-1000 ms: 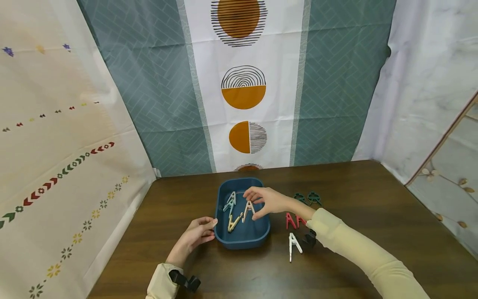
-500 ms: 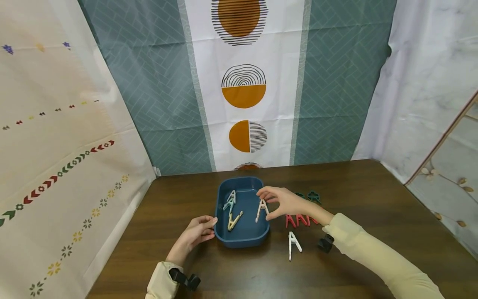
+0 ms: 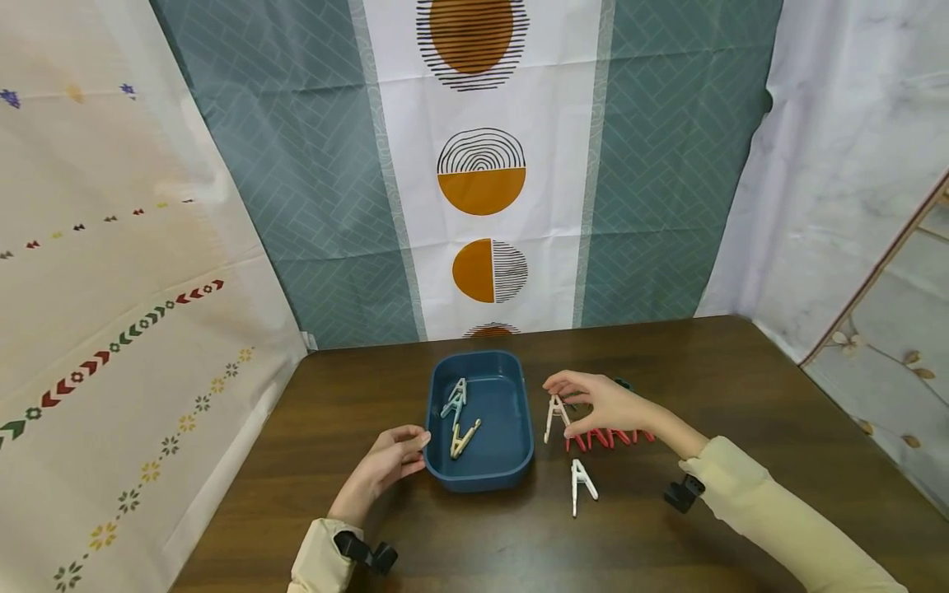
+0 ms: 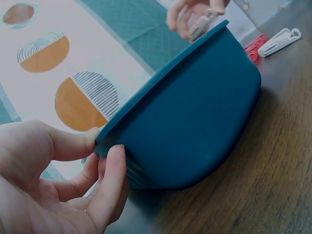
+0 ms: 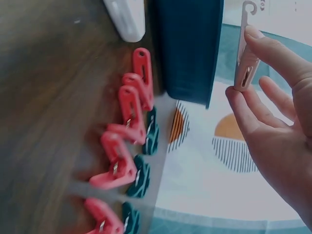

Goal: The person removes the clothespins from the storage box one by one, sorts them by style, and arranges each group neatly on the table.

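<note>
My left hand (image 3: pixel 390 461) pinches the left rim of a blue plastic basin (image 3: pixel 493 484), thumb on top and fingers beneath, as the left wrist view also shows. Between thumb and fingertips my right hand (image 3: pixel 602 403) holds a pale pink clothespin (image 5: pixel 246 63), raised just right of the basin. Inside the basin lie a light blue clothespin (image 3: pixel 455 397) and a yellow clothespin (image 3: pixel 465 439); there may be more than one light blue piece. Below the right hand, red clothespins (image 5: pixel 130 109) lie in a row on the table, partly covered by it in the head view.
A white clothespin (image 3: pixel 582 486) lies on the table (image 3: pixel 474 543) right of the basin's near end. Dark green clothespins (image 5: pixel 140 175) sit behind the red row. A patterned cloth (image 3: pixel 482 189) hangs along the table's back edge, with light cloths at both sides.
My right hand has moved right, carrying the pale pink clothespin from above the basin to beyond its right rim. The left hand has stayed on the rim.
</note>
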`<state>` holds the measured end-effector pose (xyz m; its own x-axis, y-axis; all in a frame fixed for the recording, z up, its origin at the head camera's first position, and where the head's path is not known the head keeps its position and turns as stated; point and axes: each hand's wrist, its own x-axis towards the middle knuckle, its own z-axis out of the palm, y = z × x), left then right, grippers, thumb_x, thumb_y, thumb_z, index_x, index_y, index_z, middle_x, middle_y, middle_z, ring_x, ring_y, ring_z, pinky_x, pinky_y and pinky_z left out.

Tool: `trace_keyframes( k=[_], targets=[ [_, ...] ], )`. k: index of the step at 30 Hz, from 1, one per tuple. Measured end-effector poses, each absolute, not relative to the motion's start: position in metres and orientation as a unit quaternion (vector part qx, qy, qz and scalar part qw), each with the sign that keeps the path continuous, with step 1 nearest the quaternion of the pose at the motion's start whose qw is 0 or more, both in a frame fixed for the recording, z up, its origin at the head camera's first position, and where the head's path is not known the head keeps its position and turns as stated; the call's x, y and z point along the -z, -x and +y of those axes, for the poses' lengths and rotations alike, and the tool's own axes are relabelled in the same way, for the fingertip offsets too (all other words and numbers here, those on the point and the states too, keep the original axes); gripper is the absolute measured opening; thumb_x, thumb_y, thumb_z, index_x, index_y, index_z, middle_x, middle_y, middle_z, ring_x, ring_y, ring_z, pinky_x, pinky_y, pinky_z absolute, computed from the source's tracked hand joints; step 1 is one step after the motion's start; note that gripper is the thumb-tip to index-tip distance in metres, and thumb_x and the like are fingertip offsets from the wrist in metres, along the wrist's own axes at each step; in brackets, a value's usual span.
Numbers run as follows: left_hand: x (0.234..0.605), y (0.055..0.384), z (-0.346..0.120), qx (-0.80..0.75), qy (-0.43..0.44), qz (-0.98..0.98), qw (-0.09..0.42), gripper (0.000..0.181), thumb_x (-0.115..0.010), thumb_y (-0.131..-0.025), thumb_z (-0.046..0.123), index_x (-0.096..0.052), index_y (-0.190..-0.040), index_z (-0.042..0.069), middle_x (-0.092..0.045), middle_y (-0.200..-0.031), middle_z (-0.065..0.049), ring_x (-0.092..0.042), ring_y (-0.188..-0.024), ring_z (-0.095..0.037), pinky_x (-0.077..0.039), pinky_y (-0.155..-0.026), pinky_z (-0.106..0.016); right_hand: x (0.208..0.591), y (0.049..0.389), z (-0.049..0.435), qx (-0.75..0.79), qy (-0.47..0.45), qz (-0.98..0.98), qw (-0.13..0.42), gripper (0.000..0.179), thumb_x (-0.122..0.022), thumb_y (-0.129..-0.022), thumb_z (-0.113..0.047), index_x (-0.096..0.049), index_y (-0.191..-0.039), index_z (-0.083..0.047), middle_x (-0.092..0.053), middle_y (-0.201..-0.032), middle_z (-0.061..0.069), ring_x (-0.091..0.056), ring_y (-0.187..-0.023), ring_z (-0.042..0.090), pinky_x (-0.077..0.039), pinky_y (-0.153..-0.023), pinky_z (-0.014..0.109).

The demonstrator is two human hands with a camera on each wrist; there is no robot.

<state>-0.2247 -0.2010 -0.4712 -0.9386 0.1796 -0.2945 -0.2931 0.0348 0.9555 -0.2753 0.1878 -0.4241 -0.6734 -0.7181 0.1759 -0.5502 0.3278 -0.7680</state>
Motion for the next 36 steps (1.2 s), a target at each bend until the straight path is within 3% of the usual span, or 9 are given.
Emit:
trace_keyframes(
  k=[7,20,36],
  targets=[
    [0.468,0.224,-0.199,-0.692,0.034,0.702,0.167,0.017,-0.058,-0.096,0.015,-0.054,-0.106,0.003,-0.057,-0.081,0.001,-0.058,-0.069,-0.007,-0.055,-0.067,-0.021,0.431,0.264,0.205,0.419,0.381,0.817,0.110,0.073,-0.082,-0.076,-0.025,-0.045,-0.136,-0.005,-0.054,-0.133,0.015,-0.054,-0.119,0.032,-0.046,-0.100,0.048],
    [0.467,0.224,-0.196,-0.682,0.051,0.712,0.160,0.040,-0.059,-0.096,0.014,-0.046,-0.124,-0.011,-0.057,-0.082,-0.001,-0.058,-0.067,-0.006,-0.054,-0.064,-0.019,0.451,0.247,0.233,0.402,0.384,0.821,0.131,0.069,-0.081,-0.077,-0.012,-0.045,-0.135,-0.003,-0.052,-0.134,0.021,-0.053,-0.120,0.035,-0.044,-0.100,0.051],
    [0.466,0.225,-0.198,-0.691,0.041,0.701,0.173,0.041,-0.059,-0.096,0.014,-0.043,-0.125,-0.011,-0.058,-0.082,0.001,-0.058,-0.069,-0.006,-0.054,-0.065,-0.019,0.458,0.230,0.243,0.359,0.379,0.832,0.185,0.068,-0.085,-0.071,-0.012,-0.051,-0.131,-0.008,-0.057,-0.129,0.011,-0.056,-0.119,0.027,-0.047,-0.100,0.042]
  ],
)
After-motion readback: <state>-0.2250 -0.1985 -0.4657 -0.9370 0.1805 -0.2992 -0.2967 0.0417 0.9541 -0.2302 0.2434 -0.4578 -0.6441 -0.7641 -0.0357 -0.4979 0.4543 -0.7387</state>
